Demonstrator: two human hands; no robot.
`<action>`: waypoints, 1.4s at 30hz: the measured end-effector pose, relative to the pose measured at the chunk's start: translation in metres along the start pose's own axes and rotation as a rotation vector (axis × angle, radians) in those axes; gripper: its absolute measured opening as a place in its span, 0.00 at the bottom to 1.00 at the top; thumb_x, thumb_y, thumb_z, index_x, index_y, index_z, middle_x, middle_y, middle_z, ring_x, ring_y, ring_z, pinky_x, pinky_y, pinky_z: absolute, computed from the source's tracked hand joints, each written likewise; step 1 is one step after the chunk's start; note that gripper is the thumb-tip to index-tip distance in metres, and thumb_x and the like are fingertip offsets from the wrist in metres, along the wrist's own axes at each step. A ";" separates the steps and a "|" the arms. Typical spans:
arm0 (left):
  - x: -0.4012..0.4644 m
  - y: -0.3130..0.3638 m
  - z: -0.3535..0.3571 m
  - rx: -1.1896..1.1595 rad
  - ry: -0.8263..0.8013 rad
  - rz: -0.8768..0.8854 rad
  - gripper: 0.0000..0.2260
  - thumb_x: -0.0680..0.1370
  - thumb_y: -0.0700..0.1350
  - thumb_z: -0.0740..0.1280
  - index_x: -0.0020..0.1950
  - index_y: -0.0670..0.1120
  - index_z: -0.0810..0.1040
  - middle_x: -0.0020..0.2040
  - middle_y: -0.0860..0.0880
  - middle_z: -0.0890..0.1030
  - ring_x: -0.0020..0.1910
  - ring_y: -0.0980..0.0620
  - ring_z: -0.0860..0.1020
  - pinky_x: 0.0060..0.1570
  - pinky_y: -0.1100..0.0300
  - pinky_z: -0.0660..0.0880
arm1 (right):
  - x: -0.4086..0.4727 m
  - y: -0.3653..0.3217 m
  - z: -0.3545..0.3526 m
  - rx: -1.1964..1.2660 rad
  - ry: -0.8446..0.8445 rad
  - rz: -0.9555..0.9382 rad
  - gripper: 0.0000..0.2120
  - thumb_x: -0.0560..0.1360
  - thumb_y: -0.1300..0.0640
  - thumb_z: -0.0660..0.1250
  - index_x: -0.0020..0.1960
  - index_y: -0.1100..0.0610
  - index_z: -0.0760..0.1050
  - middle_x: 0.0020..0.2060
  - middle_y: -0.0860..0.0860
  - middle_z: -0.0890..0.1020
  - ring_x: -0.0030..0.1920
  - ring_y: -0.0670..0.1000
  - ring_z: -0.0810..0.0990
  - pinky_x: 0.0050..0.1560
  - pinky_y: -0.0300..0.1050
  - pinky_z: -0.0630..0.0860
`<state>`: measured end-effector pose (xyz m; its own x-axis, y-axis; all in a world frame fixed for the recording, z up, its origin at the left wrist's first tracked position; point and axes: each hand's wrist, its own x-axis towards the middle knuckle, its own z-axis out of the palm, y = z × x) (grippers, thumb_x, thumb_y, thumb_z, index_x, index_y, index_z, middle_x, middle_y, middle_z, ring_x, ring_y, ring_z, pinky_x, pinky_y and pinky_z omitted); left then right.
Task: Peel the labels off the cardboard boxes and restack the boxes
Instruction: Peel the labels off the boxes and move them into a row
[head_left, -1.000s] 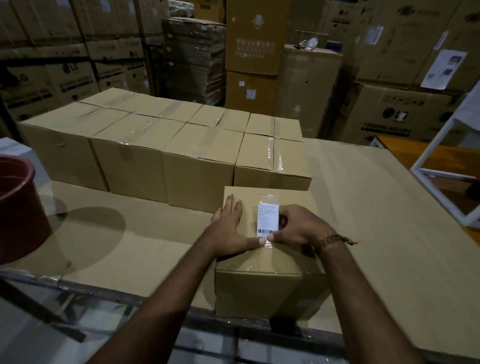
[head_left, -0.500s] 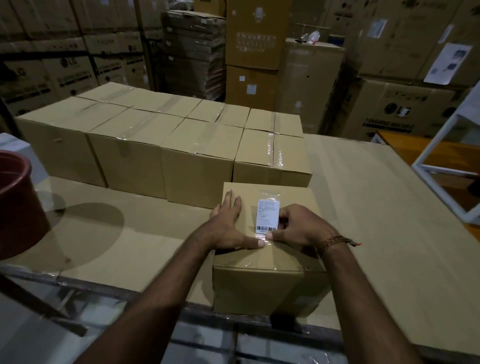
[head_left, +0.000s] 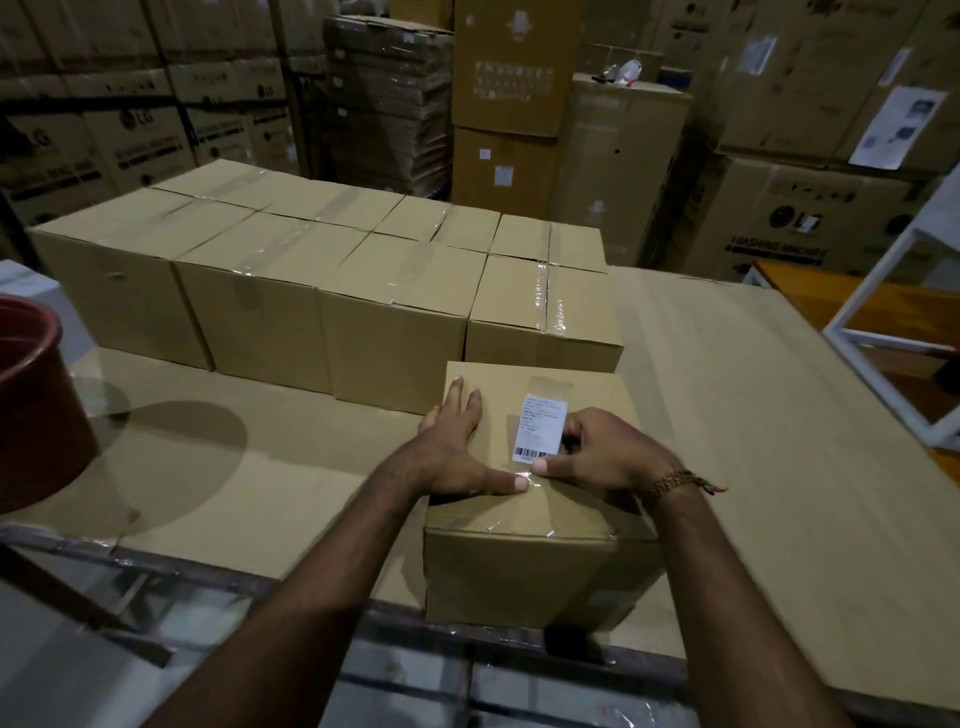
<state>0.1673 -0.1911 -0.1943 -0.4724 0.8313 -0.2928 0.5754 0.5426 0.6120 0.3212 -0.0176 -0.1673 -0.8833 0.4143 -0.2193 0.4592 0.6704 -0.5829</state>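
A person stands at a cardboard-covered counter (head_left: 727, 415) in a dim warehouse, both bare forearms reaching forward over a closed cardboard box (head_left: 535, 571) that sits at the counter's near edge, directly in front of them. On top of this box lies a white label (head_left: 539, 428) printed with text and a barcode, held down under a strip of clear tape.

The left hand (head_left: 452, 452) lies flat on the box top, fingers straight and pointing away, with the thumb stretched sideways so its tip presses the tape just below the label's bottom edge. The right hand (head_left: 602, 452) rests on the box to the right of the label, its fingers curled inward; the thumb tip meets the tape's lower end beside the left thumb, and the fingertips touch the label's right edge. Whether the tape is actually pinched or only pressed is hard to tell. A beaded bracelet (head_left: 675, 480) circles the right wrist.

Just behind this box, touching or nearly touching it, stands a block of similar taped boxes (head_left: 322, 291), set side by side in two rows across the counter. A dark red bucket (head_left: 31, 405) sits at the far left edge. Tall stacks of larger printed cartons (head_left: 810, 218) fill the background. A white metal frame (head_left: 893, 332) stands at the right.
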 end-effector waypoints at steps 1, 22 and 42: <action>0.000 0.000 0.000 0.001 -0.001 0.000 0.63 0.68 0.69 0.78 0.86 0.53 0.36 0.83 0.55 0.29 0.85 0.40 0.40 0.81 0.40 0.53 | -0.001 0.000 0.000 0.011 0.000 -0.003 0.18 0.78 0.48 0.77 0.66 0.49 0.84 0.58 0.44 0.86 0.56 0.46 0.83 0.57 0.42 0.78; 0.000 -0.001 -0.006 0.053 -0.066 0.014 0.68 0.65 0.69 0.79 0.85 0.52 0.33 0.82 0.54 0.27 0.84 0.39 0.37 0.82 0.37 0.51 | -0.002 0.004 -0.004 0.200 -0.052 0.020 0.15 0.77 0.50 0.77 0.63 0.49 0.85 0.58 0.42 0.86 0.58 0.43 0.84 0.55 0.38 0.78; 0.002 -0.016 0.003 -0.060 -0.003 0.085 0.70 0.61 0.72 0.79 0.85 0.54 0.35 0.82 0.59 0.28 0.84 0.42 0.35 0.81 0.40 0.51 | -0.005 0.001 -0.005 0.526 -0.052 0.121 0.13 0.78 0.57 0.76 0.62 0.57 0.85 0.56 0.52 0.89 0.60 0.56 0.86 0.70 0.58 0.77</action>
<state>0.1594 -0.1979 -0.2069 -0.4213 0.8745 -0.2403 0.5722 0.4619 0.6776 0.3262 -0.0159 -0.1632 -0.8369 0.4290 -0.3398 0.4601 0.2154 -0.8613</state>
